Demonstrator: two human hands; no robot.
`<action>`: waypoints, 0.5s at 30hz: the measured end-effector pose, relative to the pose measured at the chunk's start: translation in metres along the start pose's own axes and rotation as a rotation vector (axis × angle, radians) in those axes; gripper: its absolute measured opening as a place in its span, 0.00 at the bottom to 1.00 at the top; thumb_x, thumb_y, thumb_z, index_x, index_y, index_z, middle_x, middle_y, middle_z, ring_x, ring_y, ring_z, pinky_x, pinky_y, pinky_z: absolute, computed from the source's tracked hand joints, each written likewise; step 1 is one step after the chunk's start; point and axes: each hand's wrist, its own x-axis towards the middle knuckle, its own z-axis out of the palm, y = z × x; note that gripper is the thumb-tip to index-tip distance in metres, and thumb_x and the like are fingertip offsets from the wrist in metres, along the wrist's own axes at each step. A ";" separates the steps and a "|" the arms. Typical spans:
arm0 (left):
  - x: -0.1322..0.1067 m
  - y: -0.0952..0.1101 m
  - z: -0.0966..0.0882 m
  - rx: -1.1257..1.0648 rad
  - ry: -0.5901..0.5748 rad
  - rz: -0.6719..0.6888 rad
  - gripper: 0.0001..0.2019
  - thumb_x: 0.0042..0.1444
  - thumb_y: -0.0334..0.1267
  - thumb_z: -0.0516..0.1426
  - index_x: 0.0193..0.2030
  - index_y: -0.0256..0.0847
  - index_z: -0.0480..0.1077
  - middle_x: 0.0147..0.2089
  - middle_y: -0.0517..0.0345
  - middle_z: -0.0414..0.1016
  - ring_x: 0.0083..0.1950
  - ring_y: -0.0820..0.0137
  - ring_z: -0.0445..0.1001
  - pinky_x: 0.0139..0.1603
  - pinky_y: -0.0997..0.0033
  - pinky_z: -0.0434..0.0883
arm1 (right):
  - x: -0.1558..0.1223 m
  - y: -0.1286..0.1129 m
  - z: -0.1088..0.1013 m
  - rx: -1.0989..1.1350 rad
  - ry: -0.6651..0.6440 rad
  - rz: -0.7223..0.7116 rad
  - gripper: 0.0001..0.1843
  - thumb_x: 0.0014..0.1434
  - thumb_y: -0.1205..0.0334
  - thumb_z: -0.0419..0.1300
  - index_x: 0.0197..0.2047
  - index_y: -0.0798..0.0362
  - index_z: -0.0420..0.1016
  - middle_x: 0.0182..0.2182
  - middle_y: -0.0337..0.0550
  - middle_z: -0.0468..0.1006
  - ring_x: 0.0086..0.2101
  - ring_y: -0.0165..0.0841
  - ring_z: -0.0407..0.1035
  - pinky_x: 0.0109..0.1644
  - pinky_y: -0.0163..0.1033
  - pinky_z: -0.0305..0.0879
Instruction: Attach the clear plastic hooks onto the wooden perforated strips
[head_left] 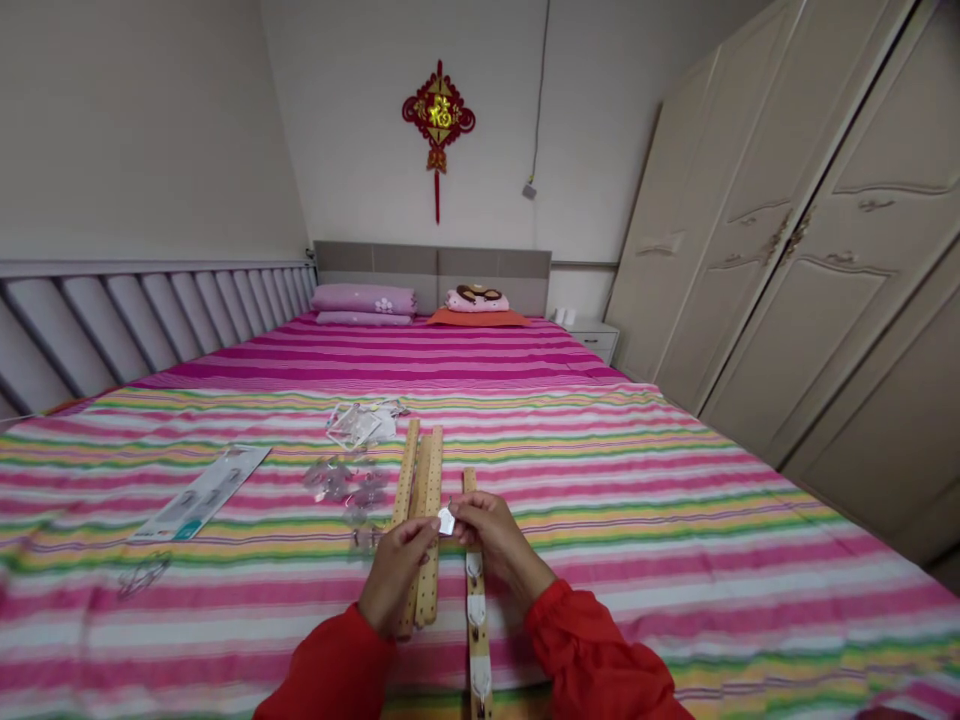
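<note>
My left hand (397, 575) and my right hand (491, 545) meet over the striped bed, both pinching a small white adhesive hook (446, 521) between fingertips. Under my right hand lies a perforated wooden strip (477, 640) with several white hooks stuck along it. Under my left hand lie two or three more wooden strips (421, 490), side by side and bare. Both sleeves are red.
Clear plastic hooks (346, 485) and opened wrappers (364, 420) lie left of the strips. A printed packaging card (201, 495) rests further left. Pillows (364, 300) sit at the headboard. A wardrobe (810, 260) lines the right side, a padded wall panel (150, 320) the left.
</note>
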 end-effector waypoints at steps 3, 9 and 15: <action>0.000 0.004 0.008 -0.050 -0.036 -0.058 0.22 0.35 0.48 0.67 0.36 0.35 0.75 0.27 0.60 0.74 0.30 0.74 0.69 0.30 0.76 0.64 | 0.000 -0.002 -0.008 0.002 0.002 0.010 0.13 0.38 0.61 0.69 0.28 0.59 0.77 0.13 0.36 0.73 0.14 0.24 0.63 0.18 0.28 0.59; 0.002 0.003 0.020 -0.183 0.017 -0.113 0.21 0.30 0.41 0.70 0.33 0.34 0.74 0.25 0.58 0.75 0.27 0.75 0.71 0.28 0.78 0.65 | -0.004 0.002 -0.016 -0.004 -0.028 -0.057 0.20 0.39 0.59 0.70 0.37 0.58 0.76 0.15 0.35 0.74 0.15 0.26 0.67 0.19 0.29 0.62; 0.007 0.006 0.021 -0.383 0.086 -0.143 0.14 0.37 0.33 0.68 0.32 0.35 0.73 0.27 0.60 0.75 0.30 0.78 0.73 0.34 0.80 0.70 | -0.007 0.014 -0.018 0.011 0.017 -0.071 0.18 0.36 0.55 0.72 0.26 0.56 0.72 0.16 0.38 0.76 0.16 0.29 0.70 0.20 0.31 0.65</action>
